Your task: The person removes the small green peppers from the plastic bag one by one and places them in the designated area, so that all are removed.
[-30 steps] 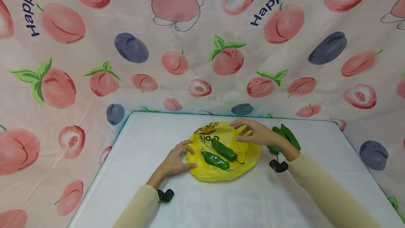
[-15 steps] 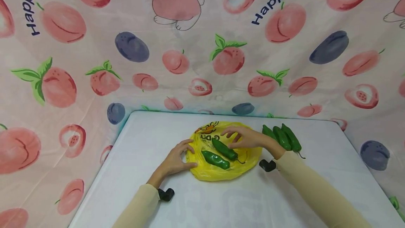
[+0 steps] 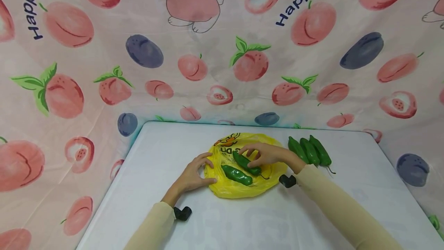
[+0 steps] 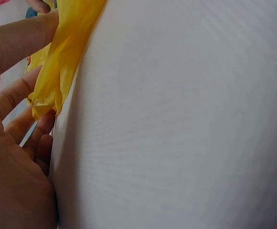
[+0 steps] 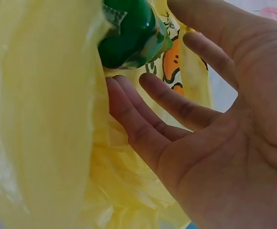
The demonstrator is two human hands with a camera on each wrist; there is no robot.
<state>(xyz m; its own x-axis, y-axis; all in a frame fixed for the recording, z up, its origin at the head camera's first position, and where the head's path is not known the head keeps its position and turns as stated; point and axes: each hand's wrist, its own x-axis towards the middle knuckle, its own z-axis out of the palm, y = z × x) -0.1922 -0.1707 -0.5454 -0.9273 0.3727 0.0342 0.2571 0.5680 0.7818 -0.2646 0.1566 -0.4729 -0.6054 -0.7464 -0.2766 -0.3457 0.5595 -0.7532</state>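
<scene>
Grip green pepper (image 3: 241, 161) mid-body: likely firm, slick. Note right hand (image 3: 265, 154) spread above, left hand (image 3: 192, 174) spread at plastic bag's (image 3: 230, 193) nine-o'clock edge.

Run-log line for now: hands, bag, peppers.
left hand: touching bag, left edge | right hand: at bag's farther pepper, contact unclear | nearer pepper: untouched | three peppers: on table, right of bag

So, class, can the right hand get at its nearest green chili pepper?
Probably yes: the right hand has its thumb at that green chili pepper, which the yellow plastic bag leaves uncovered above.
</scene>
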